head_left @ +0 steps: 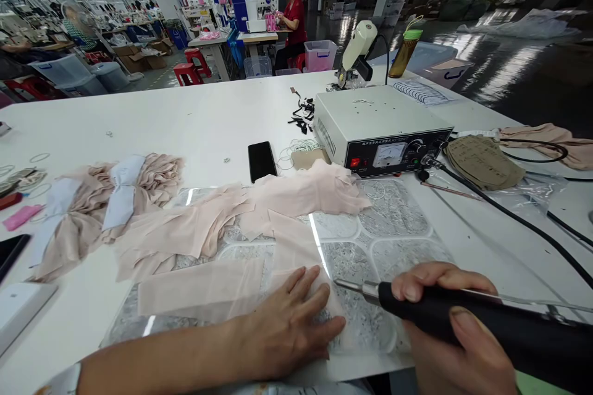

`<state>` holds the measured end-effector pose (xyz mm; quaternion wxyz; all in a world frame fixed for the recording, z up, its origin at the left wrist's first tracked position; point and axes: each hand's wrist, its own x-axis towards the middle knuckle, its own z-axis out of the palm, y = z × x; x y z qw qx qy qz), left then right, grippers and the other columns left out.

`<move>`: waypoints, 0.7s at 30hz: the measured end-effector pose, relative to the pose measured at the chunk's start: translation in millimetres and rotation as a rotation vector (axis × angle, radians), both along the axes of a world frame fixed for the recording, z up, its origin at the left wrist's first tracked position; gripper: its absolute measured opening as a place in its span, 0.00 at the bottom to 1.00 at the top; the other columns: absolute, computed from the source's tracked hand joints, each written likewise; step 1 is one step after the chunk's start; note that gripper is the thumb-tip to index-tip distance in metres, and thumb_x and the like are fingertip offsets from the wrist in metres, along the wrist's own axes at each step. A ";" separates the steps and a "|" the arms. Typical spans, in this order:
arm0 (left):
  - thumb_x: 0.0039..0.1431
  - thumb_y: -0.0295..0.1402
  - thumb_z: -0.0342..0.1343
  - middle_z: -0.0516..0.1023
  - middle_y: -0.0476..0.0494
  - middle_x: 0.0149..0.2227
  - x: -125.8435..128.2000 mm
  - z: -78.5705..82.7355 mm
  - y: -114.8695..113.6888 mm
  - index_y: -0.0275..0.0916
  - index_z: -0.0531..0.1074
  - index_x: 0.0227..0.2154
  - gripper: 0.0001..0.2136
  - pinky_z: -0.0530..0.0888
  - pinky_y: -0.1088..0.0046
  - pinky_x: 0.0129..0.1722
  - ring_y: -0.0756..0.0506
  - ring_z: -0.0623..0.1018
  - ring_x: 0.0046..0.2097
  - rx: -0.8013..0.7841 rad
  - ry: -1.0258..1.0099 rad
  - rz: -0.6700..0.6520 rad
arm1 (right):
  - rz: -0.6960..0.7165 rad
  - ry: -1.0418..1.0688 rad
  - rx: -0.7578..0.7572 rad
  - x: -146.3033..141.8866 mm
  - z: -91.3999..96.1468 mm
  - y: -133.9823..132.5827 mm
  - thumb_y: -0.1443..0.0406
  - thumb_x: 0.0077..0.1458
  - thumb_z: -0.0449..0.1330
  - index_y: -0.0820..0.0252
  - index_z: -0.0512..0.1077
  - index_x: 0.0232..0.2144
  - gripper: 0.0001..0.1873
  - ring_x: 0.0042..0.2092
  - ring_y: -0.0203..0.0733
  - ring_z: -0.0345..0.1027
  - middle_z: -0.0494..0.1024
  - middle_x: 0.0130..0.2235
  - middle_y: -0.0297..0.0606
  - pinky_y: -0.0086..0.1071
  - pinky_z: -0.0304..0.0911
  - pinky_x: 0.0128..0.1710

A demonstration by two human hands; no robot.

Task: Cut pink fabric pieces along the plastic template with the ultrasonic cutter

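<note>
My left hand (pixel 294 324) lies with fingers spread on a thin beige fabric piece (pixel 296 247), pressing it to a grey marble-patterned mat (pixel 403 256). Wrapped in my right hand (pixel 458 327) is a black ultrasonic welding handpiece (pixel 426 311) with a slim metal tip. That tip points left, close to the fabric's edge beside my left fingers; whether it touches is unclear. Left of my hand a flat beige strip (pixel 199 287) rests on the mat. Behind both hands, loose piles of beige fabric pieces (pixel 306 194) spread across the mat's far side.
An ultrasonic generator box (pixel 375 126) stands behind, its black cable (pixel 519 216) running along the right. Nearby are a phone (pixel 262 162), a folded brown cloth (pixel 484 162) and a bottle (pixel 405 52). Tied fabric bundles (pixel 123 191) lie left. A person in red (pixel 294 15) sits at a sewing machine.
</note>
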<state>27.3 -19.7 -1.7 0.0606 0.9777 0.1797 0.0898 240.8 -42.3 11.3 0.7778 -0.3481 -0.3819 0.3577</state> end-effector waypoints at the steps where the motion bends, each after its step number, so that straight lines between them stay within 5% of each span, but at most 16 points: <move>1: 0.65 0.40 0.53 0.67 0.33 0.55 -1.9 1.3 0.8 0.42 0.66 0.54 0.17 0.66 0.52 0.57 0.30 0.63 0.62 -0.020 -0.014 -0.008 | -0.006 0.016 -0.015 2.6 1.5 -5.2 0.64 0.50 0.58 0.57 0.69 0.33 0.05 0.26 0.36 0.63 0.68 0.29 0.34 0.35 0.67 0.25; 9: 0.56 0.12 0.43 0.68 0.38 0.58 -22.3 10.2 42.4 0.37 0.65 0.56 0.26 0.69 0.57 0.57 0.40 0.65 0.62 -0.012 0.012 0.059 | 0.069 0.011 -0.094 4.9 6.3 -44.8 0.60 0.53 0.58 0.55 0.68 0.33 0.06 0.26 0.37 0.65 0.67 0.29 0.35 0.34 0.68 0.24; 15: 0.61 0.18 0.46 0.69 0.35 0.57 -12.0 10.9 69.2 0.37 0.68 0.53 0.19 0.69 0.59 0.53 0.38 0.68 0.59 -0.028 0.091 0.019 | 0.080 -0.037 -0.061 6.8 3.8 -44.0 0.61 0.54 0.59 0.55 0.69 0.33 0.05 0.25 0.36 0.66 0.68 0.29 0.35 0.35 0.68 0.23; 21: 0.64 0.27 0.50 0.76 0.41 0.37 15.6 15.6 81.4 0.36 0.73 0.34 0.07 0.72 0.69 0.39 0.44 0.76 0.36 -0.159 0.216 0.175 | -0.127 -0.107 -0.028 23.5 -7.9 -32.1 0.64 0.50 0.59 0.57 0.68 0.33 0.06 0.28 0.39 0.67 0.71 0.29 0.35 0.40 0.69 0.29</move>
